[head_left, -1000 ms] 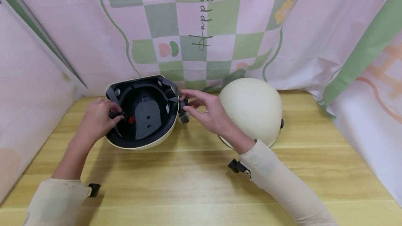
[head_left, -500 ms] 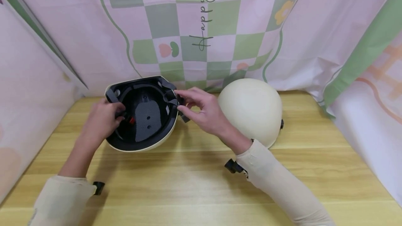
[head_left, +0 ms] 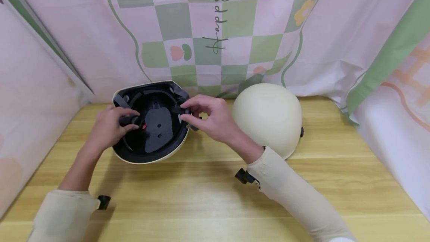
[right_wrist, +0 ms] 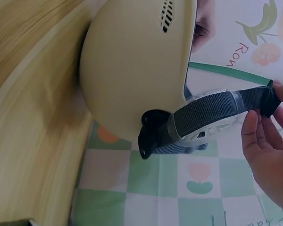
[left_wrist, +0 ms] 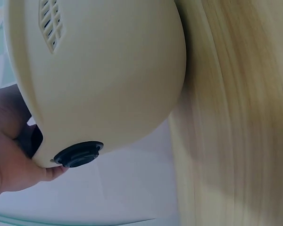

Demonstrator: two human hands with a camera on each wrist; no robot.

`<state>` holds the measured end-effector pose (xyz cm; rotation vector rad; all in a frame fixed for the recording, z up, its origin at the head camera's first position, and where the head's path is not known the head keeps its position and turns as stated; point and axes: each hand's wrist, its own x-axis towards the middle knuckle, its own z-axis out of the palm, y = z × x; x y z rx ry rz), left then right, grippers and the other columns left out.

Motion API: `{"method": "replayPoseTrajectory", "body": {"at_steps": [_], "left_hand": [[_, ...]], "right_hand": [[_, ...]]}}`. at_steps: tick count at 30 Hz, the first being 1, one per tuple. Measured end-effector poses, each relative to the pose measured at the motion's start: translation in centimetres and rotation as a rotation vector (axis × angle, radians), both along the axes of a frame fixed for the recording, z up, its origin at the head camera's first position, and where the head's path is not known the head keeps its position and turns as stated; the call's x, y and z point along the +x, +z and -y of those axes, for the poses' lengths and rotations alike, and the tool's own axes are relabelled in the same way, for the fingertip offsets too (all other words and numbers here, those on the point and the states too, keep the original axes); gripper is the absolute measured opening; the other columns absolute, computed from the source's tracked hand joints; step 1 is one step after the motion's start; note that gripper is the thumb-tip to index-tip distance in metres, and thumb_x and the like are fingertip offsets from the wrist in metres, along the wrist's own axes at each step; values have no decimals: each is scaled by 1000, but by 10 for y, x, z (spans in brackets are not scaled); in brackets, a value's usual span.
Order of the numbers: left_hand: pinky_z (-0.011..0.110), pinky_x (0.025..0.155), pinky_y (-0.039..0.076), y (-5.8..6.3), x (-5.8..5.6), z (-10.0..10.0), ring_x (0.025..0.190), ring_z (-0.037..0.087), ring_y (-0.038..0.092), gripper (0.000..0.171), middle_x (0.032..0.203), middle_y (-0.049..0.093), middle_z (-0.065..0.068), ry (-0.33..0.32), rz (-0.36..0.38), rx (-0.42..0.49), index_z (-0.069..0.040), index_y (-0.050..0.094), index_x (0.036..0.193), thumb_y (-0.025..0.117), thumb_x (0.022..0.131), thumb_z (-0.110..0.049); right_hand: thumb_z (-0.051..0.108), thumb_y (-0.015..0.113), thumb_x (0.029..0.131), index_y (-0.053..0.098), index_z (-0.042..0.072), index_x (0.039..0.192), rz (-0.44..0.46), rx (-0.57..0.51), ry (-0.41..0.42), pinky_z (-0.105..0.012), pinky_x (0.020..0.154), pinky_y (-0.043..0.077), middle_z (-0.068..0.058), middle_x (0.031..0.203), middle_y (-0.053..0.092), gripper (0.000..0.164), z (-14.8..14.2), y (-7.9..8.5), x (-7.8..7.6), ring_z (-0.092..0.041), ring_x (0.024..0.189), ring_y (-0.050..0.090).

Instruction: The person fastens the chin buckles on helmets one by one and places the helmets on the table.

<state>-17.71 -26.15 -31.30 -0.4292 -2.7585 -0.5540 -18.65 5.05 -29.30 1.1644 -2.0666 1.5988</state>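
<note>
A cream helmet [head_left: 152, 161] lies upside down on the table, its black padded inside facing up. Over its left side my left hand [head_left: 109, 128] pinches a black buckle piece with a red part [head_left: 143, 126]. In the left wrist view, fingers of that hand [left_wrist: 14, 162] lie at the rim beside a round black fitting [left_wrist: 79, 154]. Over the right rim, my right hand [head_left: 216, 117] pinches the black buckle end [right_wrist: 270, 100] of a dark webbing strap [right_wrist: 207, 113]. Clear plastic is wrapped round this strap, which runs from the helmet's side.
A second cream helmet [head_left: 267, 117] sits dome up just right of my right hand, with a small black knob [head_left: 302, 132] on its side. Patterned curtains [head_left: 221, 29] hang behind and at both sides of the wooden table [head_left: 201, 204].
My right hand has moved left with the strap end, from beside the helmet to over its rim. My left hand has shifted slightly right with its buckle piece. The two hands are closer together.
</note>
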Motion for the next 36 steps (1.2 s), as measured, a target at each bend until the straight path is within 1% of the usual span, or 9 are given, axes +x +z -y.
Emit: {"method": "replayPoseTrajectory", "body": {"at_steps": [8, 14, 15, 18, 22, 25, 27, 33, 36], "left_hand": [[60, 92, 36, -4, 1, 1, 108, 45, 47, 29, 112, 60, 25, -92, -163, 157, 7, 75, 105, 88, 81, -2], [67, 104, 39, -2, 3, 0, 124, 48, 50, 31, 123, 64, 28, -78, -156, 285, 4, 72, 110, 85, 83, -1], [64, 103, 42, -2, 4, -1, 124, 47, 52, 31, 122, 64, 27, -67, -152, 300, 4, 71, 112, 85, 84, -1], [35, 101, 49, -3, 5, -1, 116, 40, 59, 34, 118, 66, 26, -44, -174, 328, 3, 69, 116, 83, 86, -1], [9, 89, 37, -3, 5, -2, 102, 7, 61, 38, 105, 70, 24, -66, -236, 379, 3, 68, 121, 81, 85, 5], [11, 96, 38, -1, 4, -2, 101, -13, 53, 35, 105, 73, 23, -87, -265, 413, 3, 73, 119, 80, 85, 8], [11, 100, 38, 0, 4, -2, 101, -16, 53, 31, 105, 74, 22, -85, -269, 420, 3, 76, 114, 80, 85, 9], [9, 98, 39, 2, 6, -3, 100, -12, 55, 26, 104, 73, 20, -35, -219, 463, 4, 77, 103, 86, 79, 7], [9, 96, 41, 3, 7, -3, 99, -9, 57, 28, 99, 73, 9, -25, -213, 490, 5, 76, 102, 88, 76, 8]], "right_hand": [[2, 80, 90, 76, -4, 108, 53, -9, 2, -33, 78, 58, -11, 102, 73, 20, 11, 14, -2, -16, 84, 65], [2, 78, 92, 72, -5, 108, 113, -60, 19, -31, 81, 58, -15, 107, 74, 19, 19, 28, -5, -17, 89, 71], [1, 77, 92, 71, -6, 107, 124, -75, 29, -32, 81, 58, -16, 105, 74, 18, 21, 30, -5, -19, 88, 73], [-2, 76, 92, 70, -7, 105, 124, -114, 58, -32, 76, 58, -16, 98, 75, 15, 24, 35, -9, -23, 82, 74], [-5, 75, 91, 71, -9, 103, 91, -166, 88, -32, 73, 58, -18, 93, 74, 13, 29, 43, -13, -23, 79, 72], [-6, 76, 91, 72, -11, 104, 112, -206, 93, -33, 77, 60, -19, 99, 75, 14, 33, 49, -16, -18, 83, 73], [-6, 77, 89, 73, -11, 105, 153, -227, 91, -33, 80, 60, -18, 104, 75, 17, 35, 52, -18, -17, 87, 74], [-11, 77, 87, 71, -13, 109, 244, -221, 136, -30, 78, 60, -20, 110, 73, 23, 39, 52, -20, -19, 87, 72], [-12, 74, 88, 70, -14, 109, 266, -191, 159, -30, 79, 60, -21, 111, 72, 22, 42, 46, -22, -18, 87, 72]]}}
